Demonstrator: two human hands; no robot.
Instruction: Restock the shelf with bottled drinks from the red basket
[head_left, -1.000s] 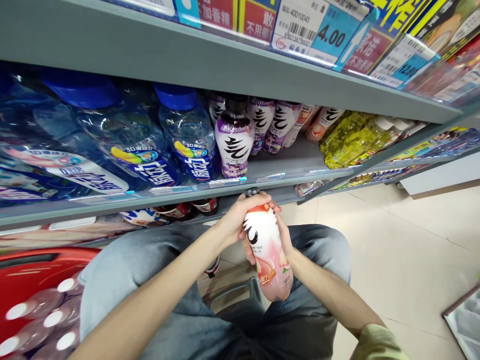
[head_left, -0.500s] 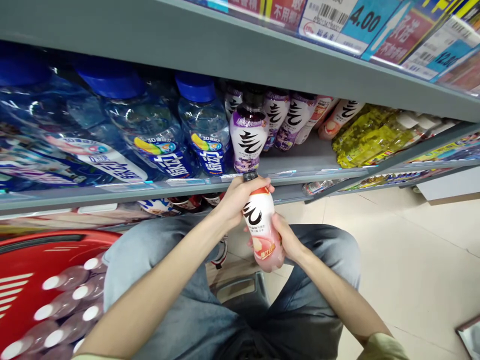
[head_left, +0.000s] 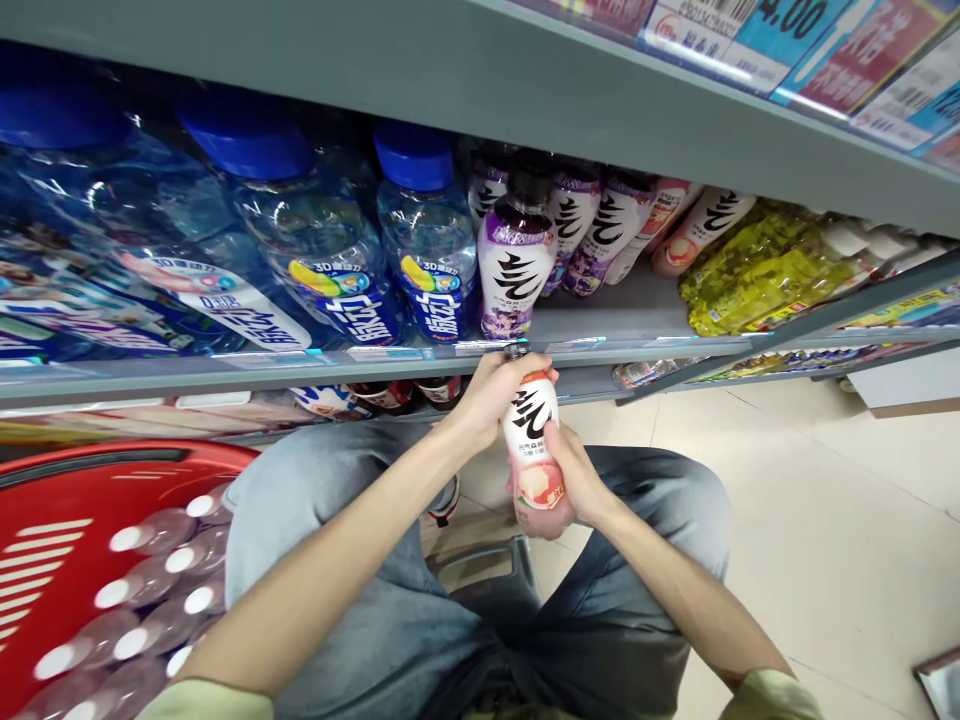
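Observation:
A pink drink bottle [head_left: 534, 440] with a white label and dark cap is held tilted between my knees, in front of the shelf edge. My left hand [head_left: 496, 397] is wrapped round its neck just below the cap. Lower down, my right hand [head_left: 576, 470] grips the bottle's side; some of its fingers are hidden behind. Just beyond, a purple-labelled bottle [head_left: 517, 262] stands upright at the front of the shelf [head_left: 622, 318]. More purple-labelled bottles and a pink one [head_left: 701, 232] stand or lean behind it.
Large blue-capped bottles [head_left: 427, 240] fill the shelf's left side. Yellow bottles [head_left: 772, 265] lie at its right. A red basket [head_left: 45, 500] with several white-capped bottles [head_left: 142, 590] is at my left. A grey stool [head_left: 487, 575] shows between my legs. Pale floor tiles [head_left: 810, 520] extend to the right.
The bottle has turned slightly in my hands, so more of its label's front faces me. My view has shifted a little, moving the scene rightward. Both hands keep their hold.

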